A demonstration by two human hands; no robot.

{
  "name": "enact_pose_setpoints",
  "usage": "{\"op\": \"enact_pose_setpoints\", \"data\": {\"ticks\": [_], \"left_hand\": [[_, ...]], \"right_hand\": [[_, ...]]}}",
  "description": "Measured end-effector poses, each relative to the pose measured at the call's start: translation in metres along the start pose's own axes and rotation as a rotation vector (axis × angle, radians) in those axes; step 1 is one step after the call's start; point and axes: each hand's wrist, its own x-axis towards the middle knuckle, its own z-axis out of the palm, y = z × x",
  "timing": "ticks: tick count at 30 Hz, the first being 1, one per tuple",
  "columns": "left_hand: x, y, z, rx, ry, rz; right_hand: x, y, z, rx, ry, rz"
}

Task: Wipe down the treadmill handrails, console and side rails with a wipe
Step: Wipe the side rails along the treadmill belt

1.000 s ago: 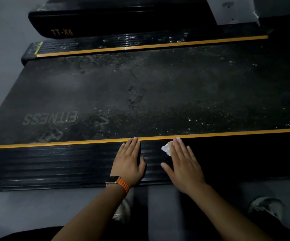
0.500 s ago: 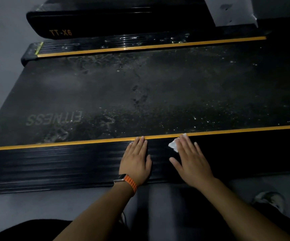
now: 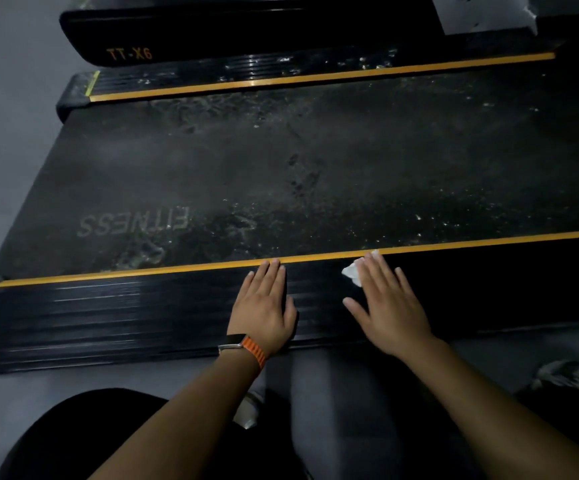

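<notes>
The near side rail (image 3: pixel 108 317) of the treadmill is black and ribbed, with an orange strip along its inner edge. My left hand (image 3: pixel 264 306), with an orange-banded watch on the wrist, rests flat on the rail, fingers straight. To its right, my right hand (image 3: pixel 388 303) presses a white wipe (image 3: pixel 352 273) flat against the rail; only a corner of the wipe shows beside the fingers. The dusty black belt (image 3: pixel 316 174) printed "FITNESS" lies beyond, and the far side rail (image 3: pixel 281 74) runs behind it.
A black housing marked "TT-X6" (image 3: pixel 128 53) stands behind the far rail, with a grey upright (image 3: pixel 485 12) at top right. Grey floor surrounds the deck. My knee and shoes (image 3: pixel 572 375) are at the bottom of the view.
Both hands have slid to the right along the near side rail, the wipe going with my right hand.
</notes>
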Motion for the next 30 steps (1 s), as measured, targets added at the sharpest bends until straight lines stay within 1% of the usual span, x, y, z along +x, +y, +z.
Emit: {"op": "enact_pose_setpoints", "data": {"ticks": [2,3,6,9,11,13,16,18,20,23,25,27,30], "left_hand": [[0.001,0.000,0.000,-0.002,0.004,0.002],[0.001,0.000,0.001,-0.001,0.011,0.005],[0.001,0.001,0.002,-0.005,0.031,0.008],[0.001,0.001,0.001,-0.006,0.038,0.006],[0.001,0.001,0.000,-0.002,0.031,0.005],[0.001,0.002,-0.001,-0.004,0.019,0.002],[0.001,0.001,-0.001,-0.013,0.023,-0.003],[0.001,0.001,-0.001,-0.010,0.022,-0.003],[0.000,0.000,0.000,-0.009,0.026,0.003],[0.000,0.000,0.000,-0.011,0.028,0.007],[0.000,0.001,-0.001,-0.012,0.020,0.004],[0.000,0.001,-0.001,-0.015,0.016,-0.003],[0.001,0.002,-0.002,-0.010,0.008,-0.005]], "right_hand": [[-0.002,-0.008,0.002,-0.001,0.013,0.057],[-0.001,-0.020,0.003,0.012,0.030,0.048],[-0.004,-0.054,0.016,0.008,0.024,-0.103],[-0.012,-0.045,0.015,-0.044,0.019,-0.174],[-0.019,-0.018,0.010,-0.077,0.017,-0.140],[-0.027,0.007,0.005,-0.077,0.010,-0.061],[-0.032,0.003,0.006,-0.045,0.031,0.051],[-0.028,-0.023,0.013,-0.025,0.050,0.026],[-0.026,-0.049,0.023,-0.026,0.065,-0.077],[-0.030,-0.046,0.025,-0.066,0.075,-0.150],[-0.038,-0.021,0.023,-0.086,0.085,-0.132],[-0.047,0.003,0.021,-0.079,0.102,-0.064],[-0.055,0.002,0.021,-0.057,0.120,0.013]]}}
